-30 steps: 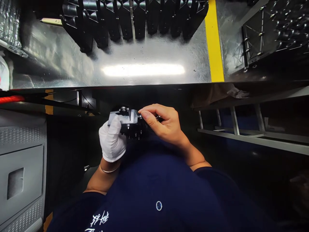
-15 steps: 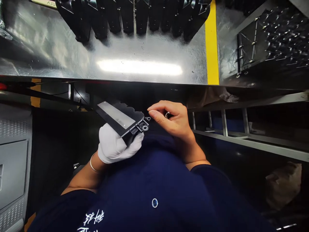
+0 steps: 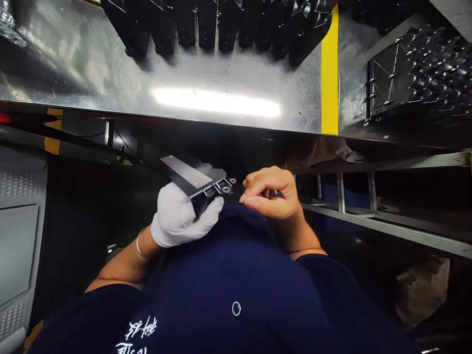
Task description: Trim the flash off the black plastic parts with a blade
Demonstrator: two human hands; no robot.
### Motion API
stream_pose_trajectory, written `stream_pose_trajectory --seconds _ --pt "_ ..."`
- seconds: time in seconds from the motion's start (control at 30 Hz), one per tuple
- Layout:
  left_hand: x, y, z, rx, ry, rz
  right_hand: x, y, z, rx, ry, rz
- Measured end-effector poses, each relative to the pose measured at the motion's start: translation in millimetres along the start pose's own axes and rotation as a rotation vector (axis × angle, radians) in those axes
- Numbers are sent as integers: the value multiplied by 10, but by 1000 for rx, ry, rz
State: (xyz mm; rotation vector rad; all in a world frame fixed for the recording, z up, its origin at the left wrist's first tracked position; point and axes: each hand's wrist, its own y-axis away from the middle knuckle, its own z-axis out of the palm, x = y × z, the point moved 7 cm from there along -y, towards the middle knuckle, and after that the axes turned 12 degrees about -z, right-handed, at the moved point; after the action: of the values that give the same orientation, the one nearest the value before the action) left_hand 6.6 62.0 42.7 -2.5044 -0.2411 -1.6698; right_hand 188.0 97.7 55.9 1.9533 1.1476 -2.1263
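Note:
My left hand (image 3: 180, 216), in a white glove, is wrapped around a black plastic part (image 3: 202, 183) from below. The part is long and box-like, with a flat grey strip (image 3: 188, 172) along its upper face and a scalloped far side. Small round eyelets stick out at its right end. To the right of those eyelets, and apart from them, is my bare right hand (image 3: 275, 192). Its thumb and fingers are pinched together. Something small and shiny shows among the curled fingers; I cannot tell whether it is held or worn.
Beyond my hands runs a shiny metal table (image 3: 228, 73) with a yellow stripe (image 3: 329, 73). A row of black parts (image 3: 206, 24) stands on its far side, and more black parts (image 3: 438, 69) are piled at right. Below right are a metal frame (image 3: 391, 223) and a brown bag (image 3: 424, 290).
The black part has shifted slightly right and turned a little in my left hand. My right hand has moved right and down, and its fingers are curled more tightly. The view has tilted slightly.

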Motion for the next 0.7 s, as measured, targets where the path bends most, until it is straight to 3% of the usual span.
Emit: stream_pose_trajectory --seconds 0.1,0.2,0.3,0.43,0.57,0.7 --pt "-12 29 -53 90 83 -25 -15 -12 -62 126 77 7" --pt "-95 12 -49 151 256 -206 -17 -30 -93 226 258 35" --pt "-128 -13 -2 161 361 -312 21 -39 -40 207 341 43" --pt "-112 -34 32 137 394 -357 82 -36 31 152 334 32" --pt "-86 -27 46 131 373 -340 102 -46 117 93 248 9" --pt "-128 26 65 158 337 -288 150 -41 153 114 213 53"
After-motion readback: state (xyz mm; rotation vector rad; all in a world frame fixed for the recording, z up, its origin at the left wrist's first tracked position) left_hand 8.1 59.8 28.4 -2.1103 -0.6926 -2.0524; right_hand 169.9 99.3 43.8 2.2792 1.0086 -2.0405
